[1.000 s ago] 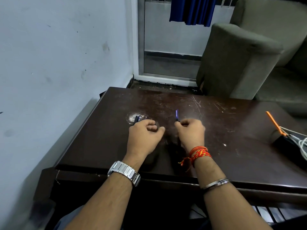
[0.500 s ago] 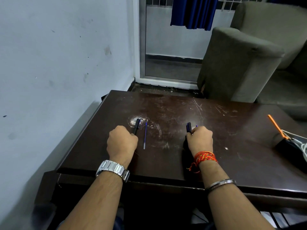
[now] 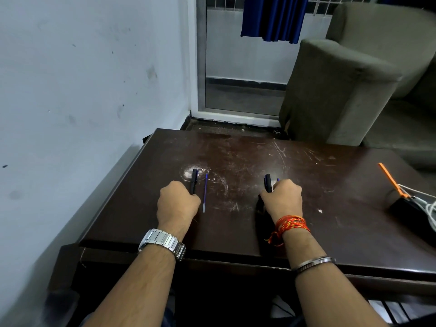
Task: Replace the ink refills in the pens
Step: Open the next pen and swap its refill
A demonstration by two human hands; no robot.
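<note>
Frame centre: left hand (image 3: 178, 204) fisted on pen (image 3: 194, 180), right hand (image 3: 283, 199) on another; loose refill (image 3: 204, 193) looks thin, bendy — pinch mid-shaft.

Dim, cool indoor light, brightest at the glass door (image 3: 240, 67) in the background. The wall (image 3: 82, 79) is evenly lit and bluish, darkening toward the lower left corner. The dark table (image 3: 342, 220) carries a pale sheen across its scratched middle and one small bright glare patch (image 3: 188, 173) near the left hand (image 3: 177, 201). Short, soft shadows lie beneath the right hand (image 3: 282, 199) and below the table's near edge. Wide-angle distortion bows the door frame and spreads the forearms. Centre sharp; bottom corners soft and dark.
</note>
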